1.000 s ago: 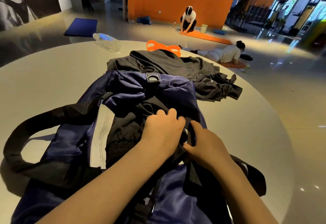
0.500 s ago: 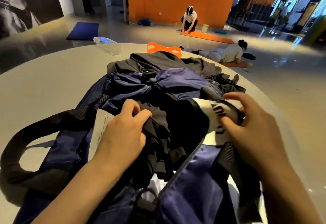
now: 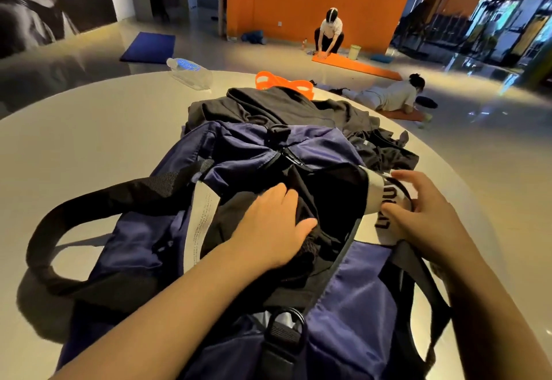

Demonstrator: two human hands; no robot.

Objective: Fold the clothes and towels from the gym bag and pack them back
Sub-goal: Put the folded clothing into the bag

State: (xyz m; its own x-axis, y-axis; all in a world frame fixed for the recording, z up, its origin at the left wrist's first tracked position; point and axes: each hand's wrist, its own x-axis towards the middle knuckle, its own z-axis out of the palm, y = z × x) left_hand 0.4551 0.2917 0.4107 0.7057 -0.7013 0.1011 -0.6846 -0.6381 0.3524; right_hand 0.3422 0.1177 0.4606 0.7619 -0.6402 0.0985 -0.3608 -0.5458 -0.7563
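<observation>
A navy gym bag (image 3: 352,299) with black straps lies open on the round table in front of me. My left hand (image 3: 270,230) rests inside the opening, its fingers curled into black clothing (image 3: 328,197) stuffed in the bag. My right hand (image 3: 418,215) pinches a white waistband with black lettering (image 3: 379,200) at the bag's right edge. Behind the bag, a pile of black clothes (image 3: 283,110) lies on the table.
The round grey table (image 3: 89,146) carries a clear plastic water bottle (image 3: 191,71) lying far left and an orange band (image 3: 280,82) behind the clothes. Beyond the table, two people are on orange mats on the floor. A blue mat (image 3: 149,48) lies far left.
My right hand has pulled the white-banded garment out to the bag's right side. My left hand moved deeper into the bag's opening onto the black clothing.
</observation>
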